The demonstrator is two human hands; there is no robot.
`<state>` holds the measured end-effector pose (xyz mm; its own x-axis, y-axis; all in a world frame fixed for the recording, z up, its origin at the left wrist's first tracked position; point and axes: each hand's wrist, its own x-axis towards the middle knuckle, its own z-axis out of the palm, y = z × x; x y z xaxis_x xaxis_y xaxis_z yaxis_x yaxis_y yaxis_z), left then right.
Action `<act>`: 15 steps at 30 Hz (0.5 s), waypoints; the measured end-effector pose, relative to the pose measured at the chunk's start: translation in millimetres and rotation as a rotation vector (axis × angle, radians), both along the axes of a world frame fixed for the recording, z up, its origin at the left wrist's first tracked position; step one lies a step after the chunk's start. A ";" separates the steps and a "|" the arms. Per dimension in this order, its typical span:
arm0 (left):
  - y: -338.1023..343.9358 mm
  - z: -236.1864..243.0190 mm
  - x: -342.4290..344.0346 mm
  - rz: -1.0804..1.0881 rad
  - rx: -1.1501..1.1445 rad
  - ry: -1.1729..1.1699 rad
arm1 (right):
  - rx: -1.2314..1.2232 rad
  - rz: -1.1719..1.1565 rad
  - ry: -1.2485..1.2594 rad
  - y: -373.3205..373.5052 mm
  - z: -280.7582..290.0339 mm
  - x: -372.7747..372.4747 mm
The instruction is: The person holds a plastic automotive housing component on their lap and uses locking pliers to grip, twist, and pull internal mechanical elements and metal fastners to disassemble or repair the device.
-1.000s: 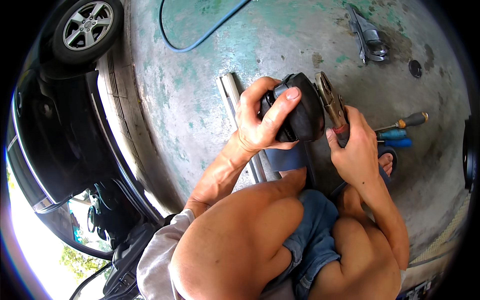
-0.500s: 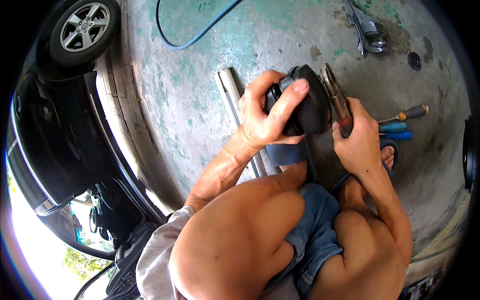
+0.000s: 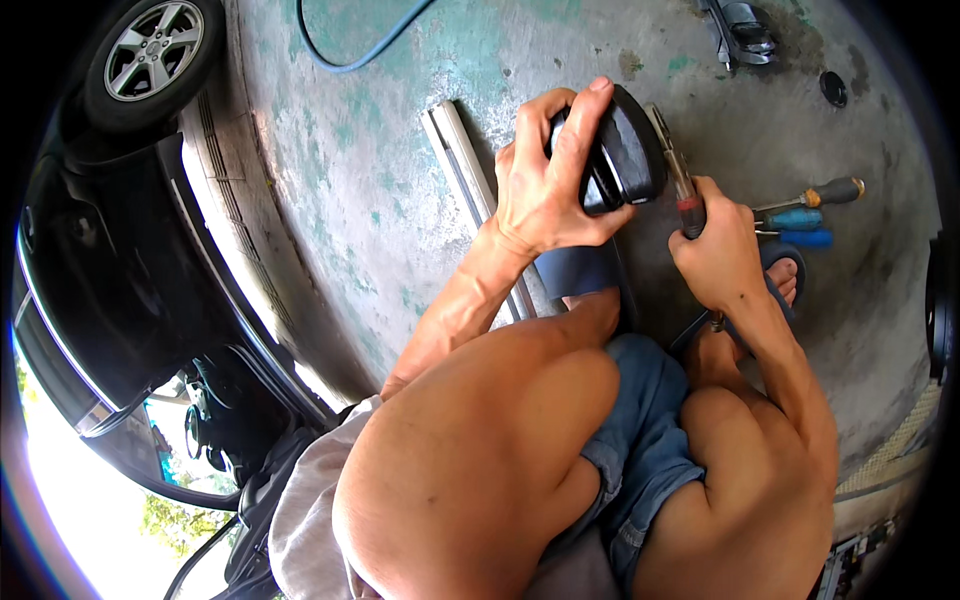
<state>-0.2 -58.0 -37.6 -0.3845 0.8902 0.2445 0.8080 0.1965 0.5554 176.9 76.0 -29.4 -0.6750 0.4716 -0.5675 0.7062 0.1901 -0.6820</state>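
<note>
Grip, left hand (image 3: pixel 550 190): closed around a glossy black, round-edged housing, apparently plastic (image 3: pixel 630 150), at the upper centre of the frame; the thumb and fingers press on its left side and lower edge. Grip, right hand (image 3: pixel 722 250): fingers wrapped around the red-banded dark handle of slim grey metal pliers (image 3: pixel 675 165), right of centre; the tool's head lies along the housing's right side; whether its jaws bite on the housing or merely lie against it cannot be told.

Change over the last half second: both hands, housing and pliers stand higher in the frame; the floor objects have also risen, so part of this shift is head movement; the housing has risen further than they have, and has turned so that its broad right face is largely out of view and a glossy edge shows; the pliers now present a narrower profile. Probable meaning for the work: the housing is being re-angled against the tool; no separation of any piece is visible.

Surroundings: a pale metal channel rail (image 3: pixel 452 150) lies left of the left hand; a screwdriver with a grey-and-yellow handle (image 3: pixel 835 192) lies right of the right hand, just above two blue-handled tools (image 3: pixel 797 221).
</note>
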 end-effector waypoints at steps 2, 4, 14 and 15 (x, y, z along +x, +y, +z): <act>-3.8 -2.3 -2.1 0.014 -0.028 -0.023 | -0.049 -0.006 -0.021 -3.6 -5.6 -3.0; -6.9 -2.1 -1.9 0.049 -0.130 -0.123 | -0.065 0.008 -0.053 -8.9 -10.8 -3.1; -17.8 -28.6 -8.8 0.114 -0.057 -0.261 | -0.071 0.059 -0.099 -10.1 -10.6 -2.7; -22.3 -32.7 -13.8 0.114 -0.058 -0.356 | -0.064 0.090 -0.085 -12.2 -12.8 -2.5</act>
